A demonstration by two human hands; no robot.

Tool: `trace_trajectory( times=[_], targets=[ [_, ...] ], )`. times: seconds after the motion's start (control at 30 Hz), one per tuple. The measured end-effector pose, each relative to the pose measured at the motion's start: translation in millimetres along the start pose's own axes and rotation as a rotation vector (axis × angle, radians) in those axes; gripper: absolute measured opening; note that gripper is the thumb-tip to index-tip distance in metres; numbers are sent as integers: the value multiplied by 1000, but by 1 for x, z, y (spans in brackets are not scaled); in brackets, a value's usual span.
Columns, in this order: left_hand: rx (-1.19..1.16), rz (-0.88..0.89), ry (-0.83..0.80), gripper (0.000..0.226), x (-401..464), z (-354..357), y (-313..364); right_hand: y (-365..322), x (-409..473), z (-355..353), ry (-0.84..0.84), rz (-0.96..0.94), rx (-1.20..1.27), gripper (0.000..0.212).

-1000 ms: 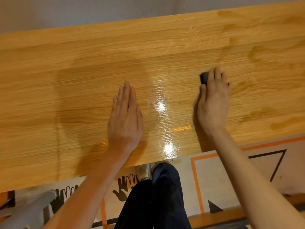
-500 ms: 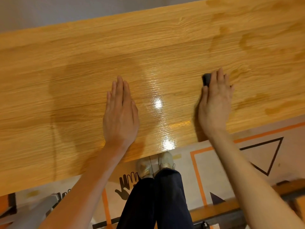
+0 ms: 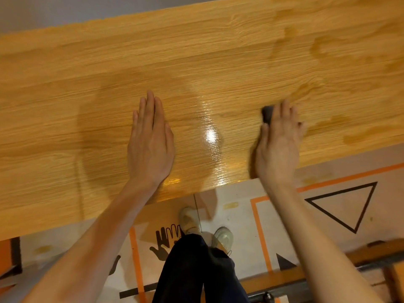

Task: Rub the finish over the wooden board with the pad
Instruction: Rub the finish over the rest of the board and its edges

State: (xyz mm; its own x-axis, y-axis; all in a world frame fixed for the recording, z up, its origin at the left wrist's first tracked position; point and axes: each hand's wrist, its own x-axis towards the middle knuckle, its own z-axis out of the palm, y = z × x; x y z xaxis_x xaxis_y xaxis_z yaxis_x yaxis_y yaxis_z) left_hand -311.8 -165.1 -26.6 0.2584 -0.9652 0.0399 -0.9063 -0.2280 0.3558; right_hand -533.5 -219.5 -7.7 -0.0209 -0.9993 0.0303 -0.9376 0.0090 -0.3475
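Right hand (image 3: 277,141) fingers (image 3: 285,112) press the dark pad (image 3: 267,114) flat on the board (image 3: 196,68). Left hand (image 3: 150,141) lies flat, fingers straight and together. Risk: left palm could smear wet finish beside it; blotchy patches to the right may get missed.

Right hand (image 3: 278,147) presses dark pad (image 3: 267,114) on wooden board (image 3: 87,95).
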Motion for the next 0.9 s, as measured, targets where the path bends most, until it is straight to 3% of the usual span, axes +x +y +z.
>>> trace_trajectory(
  times=[0.13,0.23,0.3,0.4,0.5,0.57,0.67,0.77,0.83,0.9],
  targets=[
    [5,1,9,53,0,-2,2,-64,-65,27,-90,-345,-33,56],
    [9,33,20,52,-4,-5,5,-42,-65,16,-238,-521,-7,54],
    [-10,62,31,51,-11,-6,11,-4,-43,-1,-184,-451,-17,49],
    [-60,83,18,51,-34,-1,30,55,-12,-27,-70,-185,-31,46],
    [-40,98,-10,52,-53,10,44,54,-18,-20,8,-43,-9,47],
    [-12,92,-5,52,-53,14,46,21,-40,-3,50,-122,-15,50],
    [5,93,0,53,-51,15,43,-17,-82,19,13,-418,30,46],
    [11,105,7,55,-52,18,44,11,-72,11,-101,-641,78,42],
    [14,106,19,53,-52,19,43,49,-51,3,-81,-613,56,36],
    [10,103,39,52,-51,20,41,77,-37,-4,51,-387,81,35]
  ],
)
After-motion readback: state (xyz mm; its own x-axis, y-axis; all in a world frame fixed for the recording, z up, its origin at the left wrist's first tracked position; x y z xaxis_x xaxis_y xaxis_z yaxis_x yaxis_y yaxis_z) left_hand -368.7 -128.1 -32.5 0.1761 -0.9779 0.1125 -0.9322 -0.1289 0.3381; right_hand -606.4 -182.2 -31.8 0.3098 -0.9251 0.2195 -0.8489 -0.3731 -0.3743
